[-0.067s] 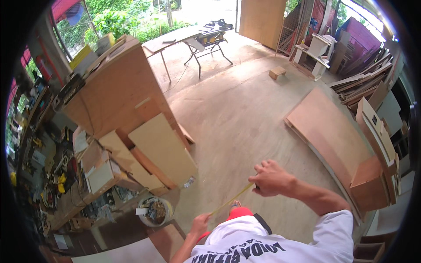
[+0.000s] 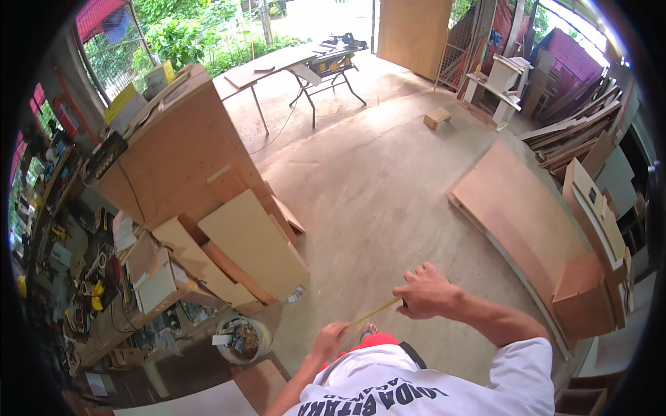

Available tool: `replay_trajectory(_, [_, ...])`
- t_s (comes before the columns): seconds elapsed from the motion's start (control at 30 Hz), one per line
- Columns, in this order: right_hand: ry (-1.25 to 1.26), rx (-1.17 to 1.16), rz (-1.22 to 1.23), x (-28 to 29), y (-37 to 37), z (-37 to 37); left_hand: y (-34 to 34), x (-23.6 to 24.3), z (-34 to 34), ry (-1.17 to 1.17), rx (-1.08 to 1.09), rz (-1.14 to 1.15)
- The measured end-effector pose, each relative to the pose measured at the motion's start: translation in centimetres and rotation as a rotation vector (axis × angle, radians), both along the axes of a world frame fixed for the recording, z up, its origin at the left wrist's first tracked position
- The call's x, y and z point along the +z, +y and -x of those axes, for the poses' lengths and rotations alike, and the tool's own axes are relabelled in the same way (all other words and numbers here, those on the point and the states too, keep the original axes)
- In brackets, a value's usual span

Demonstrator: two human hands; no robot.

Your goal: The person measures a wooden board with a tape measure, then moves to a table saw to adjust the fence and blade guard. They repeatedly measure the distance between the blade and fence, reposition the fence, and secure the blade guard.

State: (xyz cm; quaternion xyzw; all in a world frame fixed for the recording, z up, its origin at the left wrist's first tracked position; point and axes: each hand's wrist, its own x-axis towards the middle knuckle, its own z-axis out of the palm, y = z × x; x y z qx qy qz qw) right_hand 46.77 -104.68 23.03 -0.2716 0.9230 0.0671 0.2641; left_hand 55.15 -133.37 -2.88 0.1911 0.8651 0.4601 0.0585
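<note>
A yellow tape measure blade (image 2: 375,313) stretches in a slanting line between my hands, above the floor in front of my body. My right hand (image 2: 428,292) is closed around the tape measure's dark case, which is mostly hidden by the fingers. Lower and to the left, my left hand (image 2: 331,339) is closed on the other end of the blade; its fingertips are small and hard to make out. Below the blade, one sandaled foot (image 2: 370,329) shows beside my red shorts.
A white bucket of scraps (image 2: 241,340) stands left of my legs. Boards (image 2: 253,239) lean on a tall wooden cabinet (image 2: 177,152), near a cluttered workbench (image 2: 104,340). Large wooden panels (image 2: 517,208) lie at right. A small wooden stool (image 2: 437,118) and a saw stand (image 2: 326,76) are farther off.
My left hand has moved up and to the right, closer to my right hand. The visible stretch of blade is shorter. The view has shifted slightly.
</note>
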Motion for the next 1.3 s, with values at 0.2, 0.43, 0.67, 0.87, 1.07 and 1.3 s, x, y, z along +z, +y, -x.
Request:
replay_trajectory(0.2, [-0.143,-0.424,0.006,-4.2,9.3,9.0,15.7,4.4,19.8,0.128,-0.312,-0.025])
replay_trajectory(0.43, [-0.307,-0.697,-0.025,-5.0,21.4,19.2,19.3,-0.9,36.0,-0.180,-0.668,0.059])
replay_trajectory(0.67, [-0.422,-1.019,0.171,-4.1,29.1,31.0,22.3,-1.2,56.7,-0.169,-0.800,0.205])
replay_trajectory(0.87, [-0.447,-1.100,0.381,-3.6,34.2,42.9,21.0,4.9,74.8,0.081,-0.735,0.240])
replay_trajectory(1.07, [-0.493,-1.047,0.611,-7.0,33.4,60.0,23.6,7.1,88.7,-0.186,-0.635,0.082])
replay_trajectory(1.3, [-0.288,-0.970,0.915,-14.7,31.3,83.3,28.7,10.0,103.0,-0.432,-0.231,-0.155])
